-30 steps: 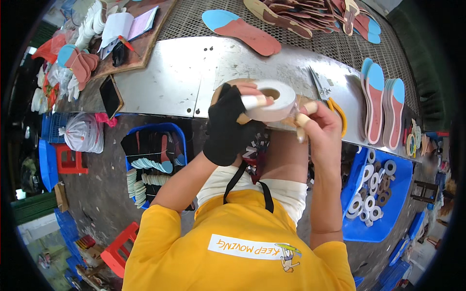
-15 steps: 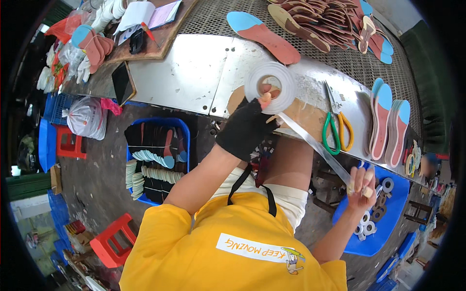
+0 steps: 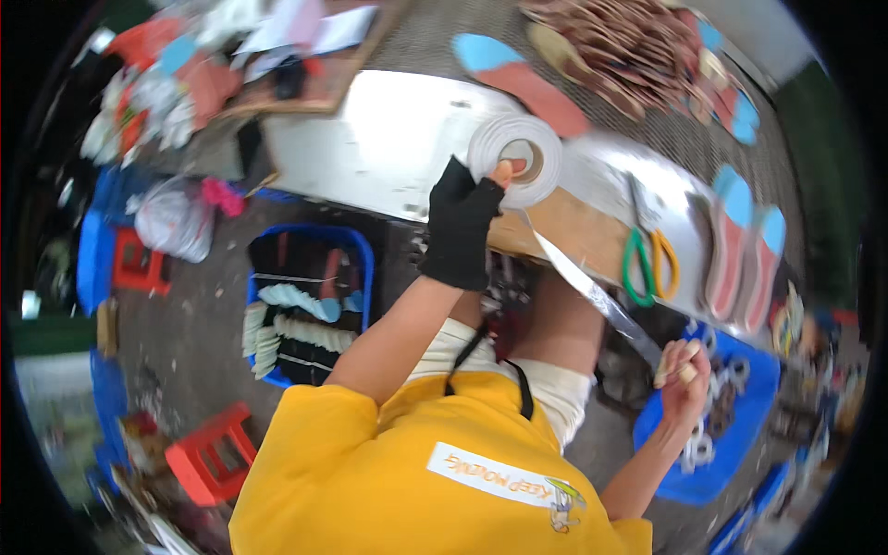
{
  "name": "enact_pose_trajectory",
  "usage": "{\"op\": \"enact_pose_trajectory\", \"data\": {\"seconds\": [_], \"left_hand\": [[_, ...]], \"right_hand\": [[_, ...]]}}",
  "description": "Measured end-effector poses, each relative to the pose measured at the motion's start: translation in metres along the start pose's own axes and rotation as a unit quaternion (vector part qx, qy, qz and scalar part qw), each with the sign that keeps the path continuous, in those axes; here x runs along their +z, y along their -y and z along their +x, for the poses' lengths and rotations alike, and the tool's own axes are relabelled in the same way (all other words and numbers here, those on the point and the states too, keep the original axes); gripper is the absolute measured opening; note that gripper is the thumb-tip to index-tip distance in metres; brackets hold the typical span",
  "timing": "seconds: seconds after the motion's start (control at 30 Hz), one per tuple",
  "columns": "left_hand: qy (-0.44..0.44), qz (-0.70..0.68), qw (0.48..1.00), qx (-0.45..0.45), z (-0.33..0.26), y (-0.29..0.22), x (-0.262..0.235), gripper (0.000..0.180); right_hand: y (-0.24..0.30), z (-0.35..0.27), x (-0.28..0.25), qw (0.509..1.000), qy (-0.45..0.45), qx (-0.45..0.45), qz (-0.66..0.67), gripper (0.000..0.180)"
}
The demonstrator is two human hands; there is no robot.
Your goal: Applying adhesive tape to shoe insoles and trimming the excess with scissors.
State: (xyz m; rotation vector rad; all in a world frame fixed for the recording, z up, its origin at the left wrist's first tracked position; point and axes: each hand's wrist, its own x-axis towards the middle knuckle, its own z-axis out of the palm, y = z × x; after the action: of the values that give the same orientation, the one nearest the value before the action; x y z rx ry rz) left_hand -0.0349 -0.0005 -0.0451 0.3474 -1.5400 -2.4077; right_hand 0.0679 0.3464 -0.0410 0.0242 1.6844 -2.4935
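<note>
My left hand (image 3: 464, 222), in a black fingerless glove, grips a roll of white tape (image 3: 548, 181), with fingers passing through its core. A strip of tape (image 3: 597, 296) runs taut from the roll down to the right. My right hand (image 3: 683, 377), bare and closed, pinches the strip's free end. Scissors (image 3: 645, 262) with one green and one yellow handle lie on the metal table (image 3: 398, 139), right of the roll. Under the strip's upper end is a brown board (image 3: 583, 231). A red insole with a blue heel (image 3: 518, 83) lies just beyond the roll.
Stacked insoles (image 3: 733, 242) stand at the table's right, and a brown insole pile (image 3: 620, 46) lies at the back. A blue bin of tape rolls (image 3: 760, 407) is below my right hand. Another blue bin (image 3: 367, 277) holds insoles at left. A red stool (image 3: 208, 453) stands on the floor.
My left hand has turned more upright around the roll. The strip stays stretched between both hands, now slightly twisted. The whole view has shifted a little and is blurred.
</note>
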Motion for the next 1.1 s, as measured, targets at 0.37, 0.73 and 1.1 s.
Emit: {"op": "enact_pose_trajectory", "data": {"seconds": [0.37,0.73,1.1], "left_hand": [[-0.193,0.568,0.598,0.532,0.181,-0.162,-0.158,0.03],[-0.001,0.381,0.924,-0.01,0.033,-0.055,-0.154,0.021],[0.048,-0.026,0.975,-0.216,-0.029,-0.007,-0.08,0.022]], "right_hand": [[-0.087,0.128,0.273,0.948,0.287,0.13,0.044,0.006],[-0.08,0.082,0.157,0.955,0.195,0.194,0.111,0.013],[-0.076,0.035,0.086,0.945,0.135,0.296,0.02,0.012]]}}
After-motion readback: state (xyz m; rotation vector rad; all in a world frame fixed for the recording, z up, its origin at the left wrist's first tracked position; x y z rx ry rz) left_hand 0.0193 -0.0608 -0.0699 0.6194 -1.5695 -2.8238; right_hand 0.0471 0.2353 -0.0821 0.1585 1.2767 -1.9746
